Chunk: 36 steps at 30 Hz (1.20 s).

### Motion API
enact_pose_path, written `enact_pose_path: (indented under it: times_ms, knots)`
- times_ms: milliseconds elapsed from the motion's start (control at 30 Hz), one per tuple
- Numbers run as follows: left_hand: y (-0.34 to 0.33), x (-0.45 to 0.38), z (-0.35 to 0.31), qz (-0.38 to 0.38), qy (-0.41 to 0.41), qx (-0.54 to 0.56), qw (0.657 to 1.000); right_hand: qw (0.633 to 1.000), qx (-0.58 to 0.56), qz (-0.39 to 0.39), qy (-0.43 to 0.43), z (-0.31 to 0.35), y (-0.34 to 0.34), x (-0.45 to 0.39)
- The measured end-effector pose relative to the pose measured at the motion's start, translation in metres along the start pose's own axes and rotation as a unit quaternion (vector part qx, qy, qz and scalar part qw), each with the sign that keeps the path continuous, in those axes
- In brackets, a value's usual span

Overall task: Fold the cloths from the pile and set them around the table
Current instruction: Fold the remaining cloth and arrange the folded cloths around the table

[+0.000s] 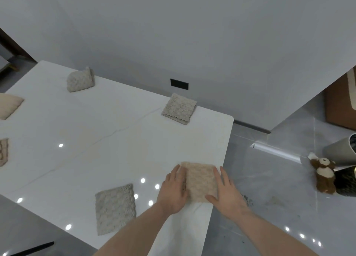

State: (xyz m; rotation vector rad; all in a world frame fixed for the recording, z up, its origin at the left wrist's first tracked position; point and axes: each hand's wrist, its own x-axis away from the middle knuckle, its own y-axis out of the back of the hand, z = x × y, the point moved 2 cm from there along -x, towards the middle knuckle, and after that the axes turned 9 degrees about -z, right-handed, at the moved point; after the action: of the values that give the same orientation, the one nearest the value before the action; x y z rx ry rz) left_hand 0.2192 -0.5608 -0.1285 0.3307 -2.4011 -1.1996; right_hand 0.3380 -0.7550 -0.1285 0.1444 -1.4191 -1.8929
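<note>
A folded beige textured cloth (200,180) lies near the right edge of the white table (115,140). My left hand (174,190) rests flat on its left side, and my right hand (227,192) presses its right side, fingers spread. Other folded cloths lie around the table: a grey one (115,207) at the near edge, one (179,108) at the far right corner, one (80,80) at the far edge, and two (9,105) (3,151) cut off at the left.
The table's right edge runs just under my right hand, with grey tiled floor (269,188) beyond. A brown and white plush toy (323,175) and a cylindrical bin (341,151) stand on the floor at the right. A grey wall rises behind the table.
</note>
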Motion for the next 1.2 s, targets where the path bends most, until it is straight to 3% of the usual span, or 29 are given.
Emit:
enact_pose_path:
  times_ms: [67, 167, 500, 600, 767, 900, 1033, 1200]
  knots:
    - [-0.004, 0.004, 0.002, 0.051, -0.07, -0.09, 0.992, 0.999, 0.028, 0.02, 0.033, -0.004, -0.004, -0.005]
    - [-0.013, 0.003, 0.007, 0.115, -0.067, -0.158, 0.978, 0.996, 0.065, 0.046, 0.05, -0.003, -0.011, -0.007]
    - [-0.012, -0.025, 0.0, 0.183, -0.075, -0.242, 0.95, 0.996, 0.02, 0.051, -0.066, 0.007, -0.039, 0.022]
    - [-0.005, -0.025, 0.003, 0.162, -0.086, -0.213, 0.96, 0.997, 0.024, 0.031, -0.067, 0.01, -0.035, 0.031]
    - [-0.005, -0.004, 0.009, 0.116, -0.056, -0.159, 0.979, 0.998, 0.051, -0.03, 0.003, 0.009, -0.017, 0.017]
    - [-0.012, -0.004, 0.007, 0.146, -0.051, -0.191, 0.969, 0.994, 0.105, 0.025, 0.034, 0.006, -0.011, 0.001]
    - [-0.012, -0.018, 0.0, 0.161, -0.062, -0.221, 0.96, 0.994, 0.098, 0.053, -0.001, 0.01, -0.018, 0.003]
    - [-0.001, -0.029, 0.001, 0.157, -0.09, -0.239, 0.954, 0.996, 0.067, 0.036, -0.046, 0.021, -0.025, 0.013]
